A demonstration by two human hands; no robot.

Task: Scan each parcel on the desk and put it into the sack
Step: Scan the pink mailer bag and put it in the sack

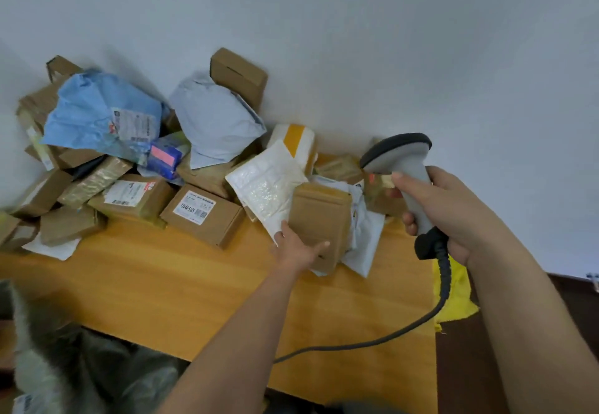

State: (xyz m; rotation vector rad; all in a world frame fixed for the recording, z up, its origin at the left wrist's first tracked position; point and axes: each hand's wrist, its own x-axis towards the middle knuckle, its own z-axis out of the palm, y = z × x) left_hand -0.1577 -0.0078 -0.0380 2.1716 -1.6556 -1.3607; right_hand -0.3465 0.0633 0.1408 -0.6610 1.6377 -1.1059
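Head camera view: left fingertips and thumb spread around the near edge of a plain brown cardboard box, so the left hand seems to be taking it off the heap of parcels on the orange wooden desk, likely to turn up a label. Right hand wraps a grey handheld barcode scanner, aimed at the pile ready to scan; the grey translucent sack waits open at lower left.

Both forearms are bare to the frame edge, with no sleeves, and each grip is ungloved.
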